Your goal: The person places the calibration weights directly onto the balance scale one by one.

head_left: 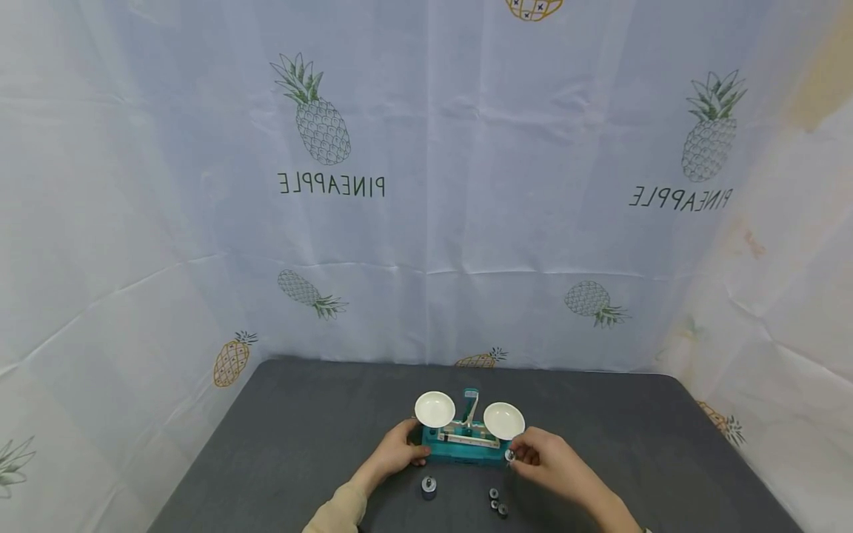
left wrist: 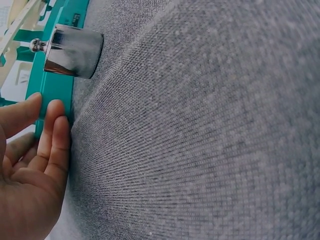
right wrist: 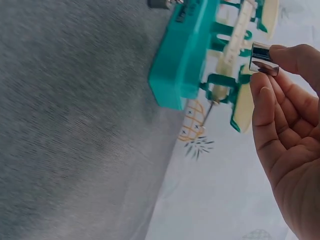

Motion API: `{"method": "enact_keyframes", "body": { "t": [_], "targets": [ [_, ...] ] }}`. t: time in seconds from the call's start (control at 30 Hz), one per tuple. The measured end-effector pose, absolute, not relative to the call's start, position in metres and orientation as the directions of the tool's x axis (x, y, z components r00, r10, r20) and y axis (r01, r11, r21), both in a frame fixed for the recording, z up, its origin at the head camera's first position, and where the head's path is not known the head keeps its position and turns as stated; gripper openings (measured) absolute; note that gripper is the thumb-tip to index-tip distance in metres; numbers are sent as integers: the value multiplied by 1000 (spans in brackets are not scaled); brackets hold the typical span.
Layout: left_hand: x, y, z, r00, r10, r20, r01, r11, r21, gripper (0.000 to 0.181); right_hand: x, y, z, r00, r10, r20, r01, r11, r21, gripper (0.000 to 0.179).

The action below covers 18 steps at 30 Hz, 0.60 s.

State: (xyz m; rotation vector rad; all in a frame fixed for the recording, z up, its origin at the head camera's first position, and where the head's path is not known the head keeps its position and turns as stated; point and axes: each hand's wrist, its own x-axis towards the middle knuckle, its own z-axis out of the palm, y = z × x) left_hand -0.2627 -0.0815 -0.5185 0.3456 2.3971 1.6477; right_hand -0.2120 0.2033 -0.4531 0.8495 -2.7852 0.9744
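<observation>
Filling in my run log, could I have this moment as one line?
left hand: grips balance scale | right hand: pinches metal weight near right pan | large weight, three small weights: on table

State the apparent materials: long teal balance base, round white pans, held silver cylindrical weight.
Teal base: probably smooth plastic, evenly coloured. White pans: likely smooth plastic, no metallic sheen; enamel possible. Silver weight: apparently polished metal, given mirror-like reflections.
</observation>
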Motion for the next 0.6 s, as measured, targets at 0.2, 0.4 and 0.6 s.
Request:
{"method": "enact_keyframes", "body": {
  "t": [0.2,0.4,0.6],
  "targets": [
    [-266,-81,-518,-951,306,-46,72,362,929,60,-221,204,-445,-837,-454,304,-545,656,-522,12],
    [-264,-81,-518,-953,300,-37,76,357,931,59,-229,205,-443,-847,-408,341,-531,646,-548,13],
    [-263,-81,-520,-953,300,-33,78,350,933,59,-238,205,-442,-866,-374,331,-499,657,-565,15]
  ]
}}
